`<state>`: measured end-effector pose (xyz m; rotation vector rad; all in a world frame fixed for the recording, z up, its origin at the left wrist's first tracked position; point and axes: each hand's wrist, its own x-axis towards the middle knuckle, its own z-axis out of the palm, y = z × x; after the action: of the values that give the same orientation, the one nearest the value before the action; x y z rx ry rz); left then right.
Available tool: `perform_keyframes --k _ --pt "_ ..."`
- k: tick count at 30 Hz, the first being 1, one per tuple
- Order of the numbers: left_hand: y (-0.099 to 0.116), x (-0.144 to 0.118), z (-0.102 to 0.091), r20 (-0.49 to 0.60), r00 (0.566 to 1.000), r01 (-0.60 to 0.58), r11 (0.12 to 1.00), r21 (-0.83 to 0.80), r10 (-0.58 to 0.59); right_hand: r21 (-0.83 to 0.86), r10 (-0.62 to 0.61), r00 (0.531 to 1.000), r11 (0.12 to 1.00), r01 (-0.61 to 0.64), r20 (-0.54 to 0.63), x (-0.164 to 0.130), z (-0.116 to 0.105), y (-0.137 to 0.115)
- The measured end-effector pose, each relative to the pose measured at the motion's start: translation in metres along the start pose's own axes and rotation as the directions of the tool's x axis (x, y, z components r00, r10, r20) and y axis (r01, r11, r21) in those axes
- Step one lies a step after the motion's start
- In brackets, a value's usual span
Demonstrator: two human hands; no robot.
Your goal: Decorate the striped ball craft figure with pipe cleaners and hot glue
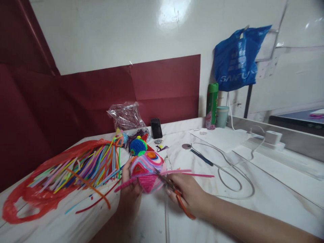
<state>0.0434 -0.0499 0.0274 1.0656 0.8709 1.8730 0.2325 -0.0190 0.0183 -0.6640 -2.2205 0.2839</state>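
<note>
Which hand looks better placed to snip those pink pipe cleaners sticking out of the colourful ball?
Probably the right hand: it grips the orange-handled scissors, whose blades point at the pink pipe cleaners. The left hand is busy cupping the colourful ball from its other side.

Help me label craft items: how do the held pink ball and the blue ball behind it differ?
The pink ball is larger, striped pink and multicoloured, gripped by the left hand. The blue ball is smaller, mostly blue with green, lying on the table untouched. Both look wound from pipe cleaners.
</note>
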Motion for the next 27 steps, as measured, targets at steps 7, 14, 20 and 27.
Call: perform_keyframes --k 7,14,20,27 --pt "-0.011 0.003 0.001 0.054 0.991 0.128 0.981 -0.149 -0.121 0.123 0.056 0.998 0.991 -0.053 -0.025 -0.001 0.009 0.003" --pt "-0.023 0.013 -0.004 0.066 0.987 0.155 0.967 -0.201 -0.145 0.196 0.243 0.970 0.950 -0.244 0.026 0.006 0.013 0.017" --pt "-0.018 0.024 -0.009 0.031 0.959 0.277 0.905 -0.322 -0.282 -0.248 0.562 0.827 0.798 -0.549 -0.023 0.018 -0.024 0.069" --pt "-0.014 0.027 -0.012 0.062 0.941 0.332 0.875 -0.354 -0.332 -0.502 0.690 0.724 0.627 -0.596 0.004 0.011 -0.039 0.116"
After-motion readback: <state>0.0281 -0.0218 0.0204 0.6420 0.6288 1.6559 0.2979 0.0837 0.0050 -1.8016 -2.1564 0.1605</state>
